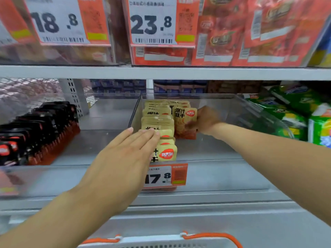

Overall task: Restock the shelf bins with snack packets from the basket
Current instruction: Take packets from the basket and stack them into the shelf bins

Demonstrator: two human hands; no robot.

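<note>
Head view: left hand point(123, 151) lies flat, fingers straight, steadying the row point(158, 120) under its fingertips while right hand point(204, 120) pinches a packet point(185, 120), slotting it in beside.

Head-worn wide-angle view, close in on a shop shelf, looking forward and slightly down.

There is only this one view, so nothing is shared with another. The lens sits near the shelf edge point(161, 72), which runs straight across the upper third of the frame; price tags point(152, 22) along the top loom large and blurred. The clear bin point(223, 104) fills the middle. Both forearms enter from the lower corners, the left hand point(125, 151) nearer the lens than the right hand point(204, 120). The basket point(161, 242) rim just shows at the bottom edge, directly below the camera. Straight lines bow toward the frame edges.
</note>
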